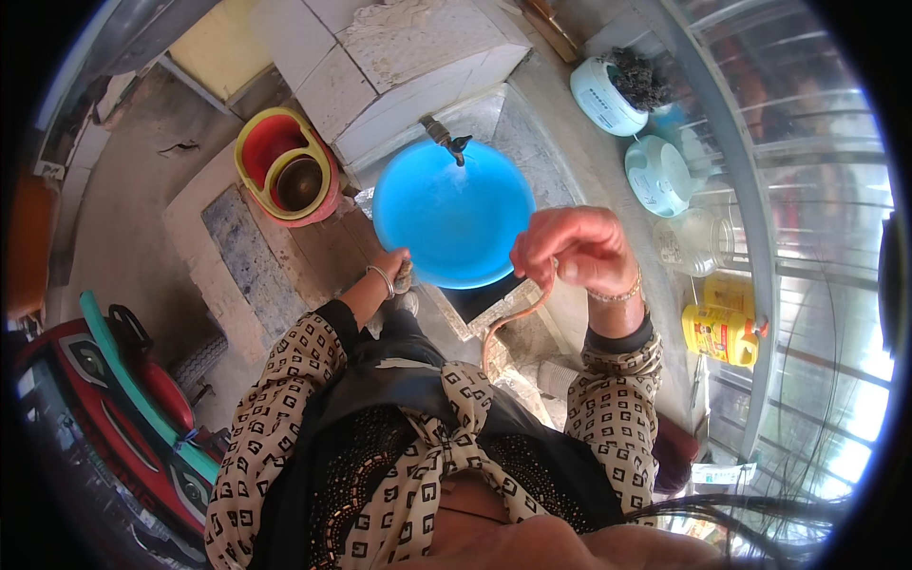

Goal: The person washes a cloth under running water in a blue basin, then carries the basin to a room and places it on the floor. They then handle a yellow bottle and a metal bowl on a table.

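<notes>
A round blue basin (446, 218) sits in a stone sink under a dark metal tap (448, 141). My left hand (397, 268) is at the basin's near-left rim, fingers closed on the rim or on something pale; which one is unclear. My right hand (575, 249) is raised over the basin's right rim, fingers curled around a thin cord or wire. A copper-coloured hose (508, 321) curves down below that hand. Both sleeves are cream with a dark square pattern.
A red and yellow bucket (285, 169) with a metal bowl inside stands left of the sink. Right of the sink are two white pots (608, 95), a clear jar (698, 242) and a yellow bottle (719, 332) beside a window. A red and teal scooter (114, 399) is parked lower left.
</notes>
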Motion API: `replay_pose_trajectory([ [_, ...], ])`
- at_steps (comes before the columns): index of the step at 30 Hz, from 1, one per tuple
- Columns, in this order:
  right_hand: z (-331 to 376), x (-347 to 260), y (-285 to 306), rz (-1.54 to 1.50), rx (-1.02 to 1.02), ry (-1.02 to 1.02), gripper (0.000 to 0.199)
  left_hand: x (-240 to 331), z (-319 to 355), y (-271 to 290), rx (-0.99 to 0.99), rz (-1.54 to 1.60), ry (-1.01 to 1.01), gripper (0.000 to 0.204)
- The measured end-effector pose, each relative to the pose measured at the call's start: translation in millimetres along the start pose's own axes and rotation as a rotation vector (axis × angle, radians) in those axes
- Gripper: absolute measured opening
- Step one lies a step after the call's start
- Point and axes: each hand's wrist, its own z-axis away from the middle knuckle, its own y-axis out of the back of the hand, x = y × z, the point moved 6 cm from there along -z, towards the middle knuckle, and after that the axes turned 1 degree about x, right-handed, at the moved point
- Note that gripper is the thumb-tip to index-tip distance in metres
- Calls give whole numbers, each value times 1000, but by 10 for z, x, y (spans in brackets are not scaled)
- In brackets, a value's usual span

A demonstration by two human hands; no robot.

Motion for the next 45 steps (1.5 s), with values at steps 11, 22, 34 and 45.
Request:
replay_pose_trajectory([
  [11, 389, -791, -1109, 52, -355, 547, 21, -94, -328, 323, 27, -79, 6, 18],
  [22, 438, -735, -1164, 120, -352, 587, 26, -20, -49, 243, 146, -138, -50, 31],
  [34, 442, -660, -1166, 89, -318, 692, 24, 54, 42, 266, 111, -111, -99, 34],
  [45, 402, -566, -1132, 26, -345, 588, 24, -61, 54, 295, 97, -76, -26, 31],
])
